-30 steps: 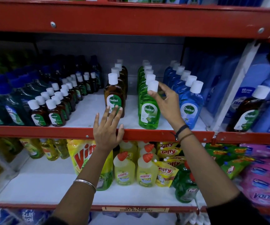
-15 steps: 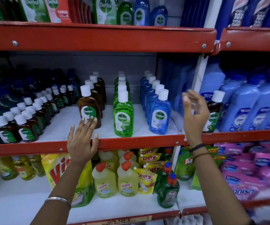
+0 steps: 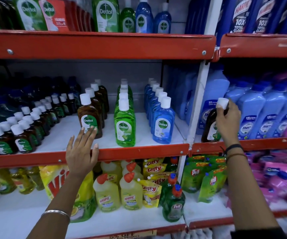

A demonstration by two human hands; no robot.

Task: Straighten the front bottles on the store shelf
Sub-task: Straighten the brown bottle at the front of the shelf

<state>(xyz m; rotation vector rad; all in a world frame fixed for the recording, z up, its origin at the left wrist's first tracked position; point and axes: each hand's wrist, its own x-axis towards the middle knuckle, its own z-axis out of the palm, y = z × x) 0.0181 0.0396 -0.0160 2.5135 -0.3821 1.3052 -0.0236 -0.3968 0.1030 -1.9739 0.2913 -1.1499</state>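
Note:
On the middle shelf stand rows of Dettol bottles: a brown front bottle, a green front bottle and a blue front bottle, all upright. In the right bay, a lone brown Dettol bottle with a white cap stands before the pale blue jugs. My right hand is closed around its neck and cap. My left hand lies flat and spread on the red shelf edge, its fingertips at the base of the brown front bottle.
Small brown bottles fill the left of the shelf. Pale blue jugs crowd the right bay. A white upright post divides the bays. Below are yellow Harpic bottles, green Pril bottles and pink packs.
The view shifted right and up. My right hand left the green bottle, crossed into the right bay and closed on the lone brown bottle. My left hand stayed on the shelf edge.

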